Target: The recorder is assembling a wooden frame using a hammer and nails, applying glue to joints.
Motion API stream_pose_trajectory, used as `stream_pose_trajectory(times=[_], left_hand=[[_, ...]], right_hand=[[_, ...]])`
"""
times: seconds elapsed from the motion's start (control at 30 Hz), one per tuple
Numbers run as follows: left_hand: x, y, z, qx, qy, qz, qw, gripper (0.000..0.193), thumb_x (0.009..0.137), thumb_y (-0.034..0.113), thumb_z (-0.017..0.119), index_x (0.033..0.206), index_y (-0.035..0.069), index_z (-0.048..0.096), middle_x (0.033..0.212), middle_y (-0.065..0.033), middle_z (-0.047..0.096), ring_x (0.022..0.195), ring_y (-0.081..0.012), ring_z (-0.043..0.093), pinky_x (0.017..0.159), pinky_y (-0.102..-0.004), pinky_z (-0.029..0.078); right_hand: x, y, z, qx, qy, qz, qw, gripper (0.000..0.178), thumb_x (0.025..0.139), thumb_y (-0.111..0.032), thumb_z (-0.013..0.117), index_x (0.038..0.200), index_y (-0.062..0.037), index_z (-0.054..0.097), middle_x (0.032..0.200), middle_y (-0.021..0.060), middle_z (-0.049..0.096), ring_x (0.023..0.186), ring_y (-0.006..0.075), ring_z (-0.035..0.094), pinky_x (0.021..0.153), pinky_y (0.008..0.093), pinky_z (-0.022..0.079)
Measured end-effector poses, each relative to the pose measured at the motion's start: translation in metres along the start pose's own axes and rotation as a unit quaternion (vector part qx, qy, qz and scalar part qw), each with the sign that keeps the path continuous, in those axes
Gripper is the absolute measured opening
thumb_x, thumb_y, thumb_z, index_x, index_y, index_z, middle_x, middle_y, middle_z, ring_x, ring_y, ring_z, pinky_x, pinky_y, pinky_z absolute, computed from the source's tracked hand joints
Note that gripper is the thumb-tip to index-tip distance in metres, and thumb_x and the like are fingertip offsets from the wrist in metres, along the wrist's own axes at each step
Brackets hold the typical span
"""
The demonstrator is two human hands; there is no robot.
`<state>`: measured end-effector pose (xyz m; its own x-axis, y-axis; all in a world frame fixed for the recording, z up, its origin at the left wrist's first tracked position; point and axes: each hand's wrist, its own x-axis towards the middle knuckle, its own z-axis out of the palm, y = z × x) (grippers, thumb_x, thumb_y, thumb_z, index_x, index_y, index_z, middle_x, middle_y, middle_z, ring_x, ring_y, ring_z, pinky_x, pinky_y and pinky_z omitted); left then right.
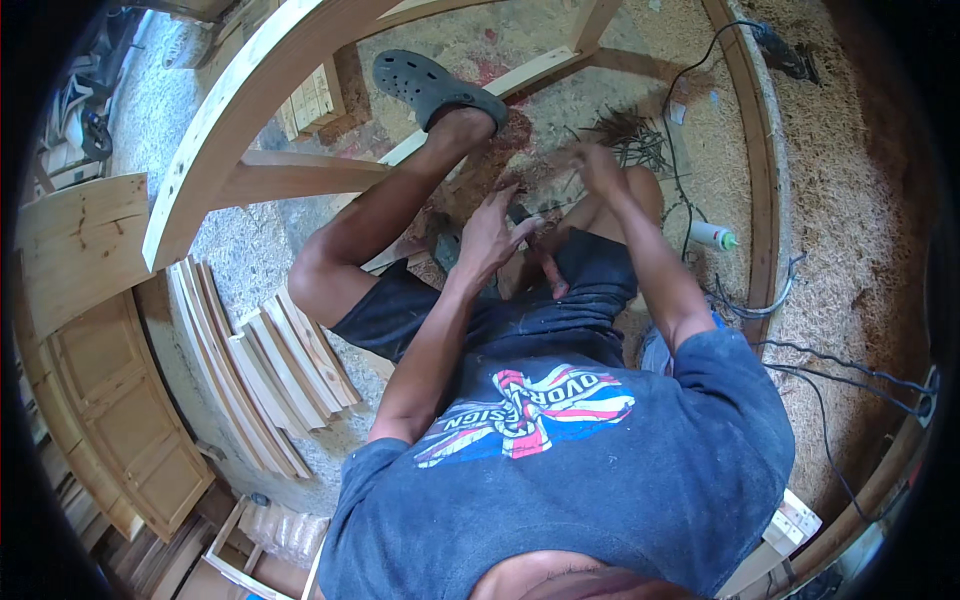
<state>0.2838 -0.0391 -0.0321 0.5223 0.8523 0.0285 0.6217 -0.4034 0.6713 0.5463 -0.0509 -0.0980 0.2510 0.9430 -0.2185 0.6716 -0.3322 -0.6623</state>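
Note:
My left hand [488, 238] is over the gap between my legs, its fingers and thumb apart. Right beside its thumb is what looks like a hammer, with a reddish handle [551, 268] pointing toward my lap and a dark head [518, 213] near the fingers. No grip on it shows. My right hand [598, 170] is raised above my right knee, close to a heap of nails [640, 143] on the floor. Motion smears its fingers, so whether they hold anything is unclear.
A wooden frame [225, 120] arches over my left leg, with a rail [300, 180] joined to it. Cut wood strips [290, 365] lie at left, near a panelled wooden door [130, 400]. At right are a black cable [668, 110], a white bottle [712, 236] and wood shavings [840, 250].

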Motion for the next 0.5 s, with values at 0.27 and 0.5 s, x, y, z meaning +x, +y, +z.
stream_pose_trajectory(times=[0.27, 0.5], left_hand=[[-0.024, -0.035, -0.032, -0.092, -0.123, -0.179, 0.972, 0.040, 0.087, 0.027, 0.072, 0.116, 0.000, 0.068, 0.104, -0.0235, 0.071, 0.093, -0.0394, 0.069, 0.084, -0.0463, 0.054], [-0.031, -0.043, -0.025, -0.109, 0.007, -0.123, 0.986, 0.041, 0.080, 0.031, 0.073, 0.106, -0.001, 0.071, 0.099, -0.0229, 0.071, 0.094, -0.0408, 0.068, 0.084, -0.0482, 0.053]], right_hand=[[0.102, 0.097, 0.049, -0.273, 0.059, -0.044, 0.959, 0.023, 0.086, -0.010, 0.058, 0.096, 0.0024, 0.074, 0.099, 0.0281, 0.071, 0.097, 0.0433, 0.070, 0.084, 0.0539, 0.055], [0.102, 0.087, 0.080, 0.003, -0.016, -0.066, 0.998, 0.034, 0.093, -0.027, 0.062, 0.106, 0.0026, 0.072, 0.101, 0.0239, 0.073, 0.088, 0.0338, 0.070, 0.079, 0.0453, 0.053]])
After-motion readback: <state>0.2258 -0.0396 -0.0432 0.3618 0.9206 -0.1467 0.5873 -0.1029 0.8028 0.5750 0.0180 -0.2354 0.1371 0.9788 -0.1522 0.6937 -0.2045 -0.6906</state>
